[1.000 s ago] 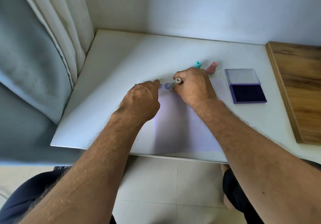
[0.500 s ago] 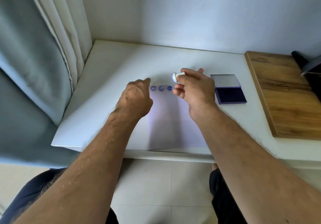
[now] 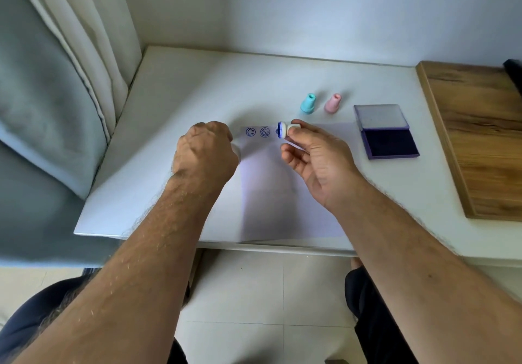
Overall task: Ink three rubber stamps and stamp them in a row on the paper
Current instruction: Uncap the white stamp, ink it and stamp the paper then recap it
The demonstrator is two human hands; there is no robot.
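My right hand [image 3: 313, 160] holds a small white stamp [image 3: 284, 130] tipped on its side, a little above the paper [image 3: 285, 194], its blue inked face turned left. Two round blue prints [image 3: 257, 132] sit side by side near the paper's top edge; a third mark shows just left of the stamp, partly hidden by it. My left hand [image 3: 206, 152], loosely fisted with nothing visible in it, rests at the paper's left edge. A teal stamp [image 3: 308, 104] and a pink stamp [image 3: 333, 103] stand upright behind the paper. The ink pad [image 3: 388, 142] lies with its lid back at the right.
The white table [image 3: 169, 104] meets the wall at the back and a grey curtain [image 3: 48, 95] on the left. A wooden board [image 3: 477, 135] lies on the table's right side, with a dark object at its far corner. Tiled floor and my knees show below the front edge.
My right hand has lifted the white stamp off the paper and tipped it sideways, baring the spot it pressed. It then drew slightly right, uncovering the teal and pink stamps. The left hand has hardly moved.
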